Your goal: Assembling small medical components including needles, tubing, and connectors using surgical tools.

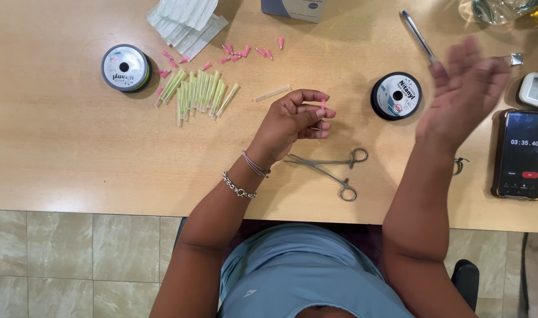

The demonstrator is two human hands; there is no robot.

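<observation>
Pink needle hub (323, 105), pinched upright in your left hand (289, 121) above the table (57, 153) beside two spools, one near (396, 96) and one far (126, 68), and one clamp (330, 166), could slip or lose its thread if your blurred, spread right hand (464, 94) jerks.

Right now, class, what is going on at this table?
A person sits at a wooden table. The left hand pinches a small pink needle hub upright, with thin thread hanging from it. The right hand is raised and open, blurred, holding nothing visible. Metal forceps lie below the left hand. Two thread spools, green-yellow tubes and loose pink caps lie around.
</observation>
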